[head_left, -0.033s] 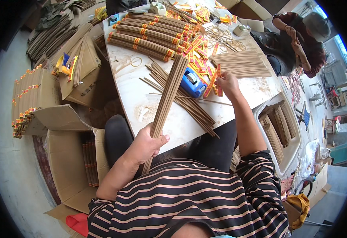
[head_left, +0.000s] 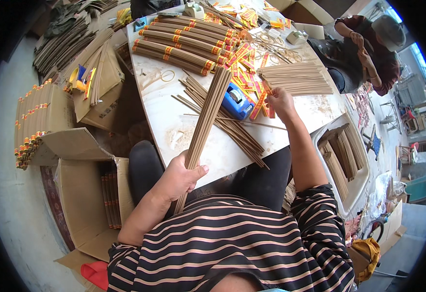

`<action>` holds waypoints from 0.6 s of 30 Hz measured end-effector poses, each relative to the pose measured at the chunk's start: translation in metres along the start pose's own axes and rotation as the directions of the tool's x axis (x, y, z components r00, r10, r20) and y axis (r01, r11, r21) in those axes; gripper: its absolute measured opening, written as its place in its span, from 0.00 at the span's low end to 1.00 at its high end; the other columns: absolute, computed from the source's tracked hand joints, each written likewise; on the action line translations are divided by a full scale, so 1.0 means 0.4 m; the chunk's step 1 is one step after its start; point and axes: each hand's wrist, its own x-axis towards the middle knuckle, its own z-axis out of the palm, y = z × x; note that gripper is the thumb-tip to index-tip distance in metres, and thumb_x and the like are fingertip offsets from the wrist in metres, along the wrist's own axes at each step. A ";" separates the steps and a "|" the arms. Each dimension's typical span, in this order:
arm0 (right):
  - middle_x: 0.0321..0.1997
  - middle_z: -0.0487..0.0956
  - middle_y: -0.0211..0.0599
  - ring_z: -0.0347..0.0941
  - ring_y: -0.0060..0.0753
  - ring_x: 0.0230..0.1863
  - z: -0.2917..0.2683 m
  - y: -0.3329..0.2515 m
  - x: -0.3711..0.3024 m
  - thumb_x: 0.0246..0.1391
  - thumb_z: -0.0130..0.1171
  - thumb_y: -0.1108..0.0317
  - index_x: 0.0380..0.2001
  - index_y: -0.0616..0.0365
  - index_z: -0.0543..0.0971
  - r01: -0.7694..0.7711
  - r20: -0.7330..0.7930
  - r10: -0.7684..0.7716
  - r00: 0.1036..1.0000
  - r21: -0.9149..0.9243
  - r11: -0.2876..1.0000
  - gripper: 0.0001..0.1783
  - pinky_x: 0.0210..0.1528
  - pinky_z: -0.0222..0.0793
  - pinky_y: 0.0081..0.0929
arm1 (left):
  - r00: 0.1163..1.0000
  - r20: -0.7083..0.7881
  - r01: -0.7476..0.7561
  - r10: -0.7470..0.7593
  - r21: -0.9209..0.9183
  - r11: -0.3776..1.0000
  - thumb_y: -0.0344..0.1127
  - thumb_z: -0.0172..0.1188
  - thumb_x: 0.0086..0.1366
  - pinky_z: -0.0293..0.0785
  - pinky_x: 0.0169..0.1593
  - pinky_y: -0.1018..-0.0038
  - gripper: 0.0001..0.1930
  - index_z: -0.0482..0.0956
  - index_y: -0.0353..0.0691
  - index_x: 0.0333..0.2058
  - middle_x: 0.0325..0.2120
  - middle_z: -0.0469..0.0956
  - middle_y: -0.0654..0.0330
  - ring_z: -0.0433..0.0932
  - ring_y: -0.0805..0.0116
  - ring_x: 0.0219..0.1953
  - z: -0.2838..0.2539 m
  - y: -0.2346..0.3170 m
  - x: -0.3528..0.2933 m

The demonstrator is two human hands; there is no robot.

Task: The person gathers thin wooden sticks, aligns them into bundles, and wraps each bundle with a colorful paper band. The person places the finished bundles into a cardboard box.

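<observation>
Your left fingers (head_left: 193, 178) were wrapped round the lower part of a brown stick bundle (head_left: 208, 112), slanted over the tabletop (head_left: 166, 114) edge, probably to leave its upper length clear. Your right fingers (head_left: 275, 99) pinched a red-and-yellow strip (head_left: 271, 112). Blue tape dispenser (head_left: 237, 101) sat between the two, likely for easy reach. Loose sticks (head_left: 242, 138) lay near you; banded bundles (head_left: 176, 40) were stacked beyond, seemingly to free the near side.

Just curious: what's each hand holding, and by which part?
Left hand: a bundle of brown sticks, gripped below its middle. Right hand: a red-and-yellow strip, apparently pinched near mid-length.
</observation>
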 end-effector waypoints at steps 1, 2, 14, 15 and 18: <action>0.23 0.78 0.41 0.73 0.30 0.23 -0.007 -0.001 -0.002 0.45 0.60 0.69 0.28 0.64 0.77 0.024 -0.010 -0.024 1.000 -0.053 0.998 0.09 0.29 0.68 0.27 | 1.000 0.003 -0.009 0.009 0.009 1.000 0.33 0.60 0.58 0.60 0.14 0.84 0.12 0.64 0.37 0.30 0.15 0.64 0.67 0.62 0.81 0.11 0.000 0.000 -0.003; 0.22 0.78 0.38 0.72 0.27 0.21 -0.017 -0.002 -0.005 0.44 0.61 0.69 0.27 0.63 0.78 0.047 -0.018 -0.049 0.999 -0.106 0.993 0.08 0.26 0.67 0.25 | 1.000 0.006 -0.018 0.018 0.017 1.000 0.33 0.60 0.58 0.60 0.14 0.84 0.12 0.64 0.37 0.30 0.15 0.64 0.67 0.62 0.81 0.11 0.000 0.001 -0.003; 0.23 0.74 0.28 0.61 0.11 0.14 0.009 -0.281 -0.391 0.50 0.51 0.78 0.35 0.62 0.75 -0.212 0.508 -0.039 0.860 0.427 0.879 0.08 0.15 0.55 0.09 | 1.000 -0.007 -0.004 0.004 0.021 1.000 0.34 0.61 0.58 0.58 0.12 0.84 0.13 0.64 0.37 0.31 0.15 0.63 0.68 0.60 0.82 0.10 0.028 0.014 -0.025; 0.22 0.73 0.27 0.60 0.11 0.13 0.027 -0.310 -0.434 0.52 0.53 0.75 0.34 0.61 0.75 -0.205 0.533 -0.050 0.844 0.408 0.890 0.06 0.13 0.54 0.09 | 1.000 -0.025 0.007 -0.006 0.037 0.999 0.34 0.61 0.57 0.58 0.12 0.84 0.13 0.65 0.36 0.31 0.15 0.63 0.68 0.60 0.83 0.10 0.029 0.010 -0.027; 0.21 0.71 0.24 0.61 0.10 0.14 0.058 -0.329 -0.484 0.56 0.55 0.66 0.35 0.61 0.76 -0.164 0.605 -0.110 0.788 0.378 0.911 0.09 0.14 0.55 0.10 | 1.000 0.007 0.003 -0.003 0.036 0.999 0.32 0.59 0.57 0.57 0.12 0.84 0.15 0.66 0.30 0.38 0.14 0.65 0.66 0.60 0.82 0.10 0.031 0.012 -0.031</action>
